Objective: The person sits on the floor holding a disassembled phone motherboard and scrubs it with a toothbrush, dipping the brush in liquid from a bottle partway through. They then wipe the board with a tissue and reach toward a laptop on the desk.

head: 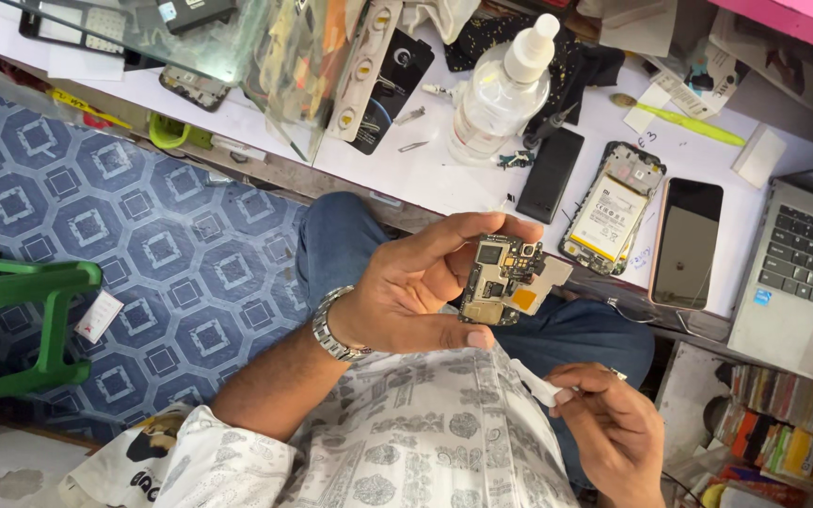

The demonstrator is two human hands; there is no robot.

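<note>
While held: the left hand (406, 292) pinches a phone circuit board (510, 282) above the lap.
Board: metal shields, black chips, an orange patch.
Right hand (613, 423): closed around a small white tool (536, 384).
Beyond: opened phone (613, 209), clear spray bottle (501, 89) on white desk (425, 174).

Single head view, steeply downward, close over lap, workbench (425, 179) edge ahead

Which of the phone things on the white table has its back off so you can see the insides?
The opened phone, lying between the black slab and the dark-screened phone. It alone shows a white battery inside.
</note>
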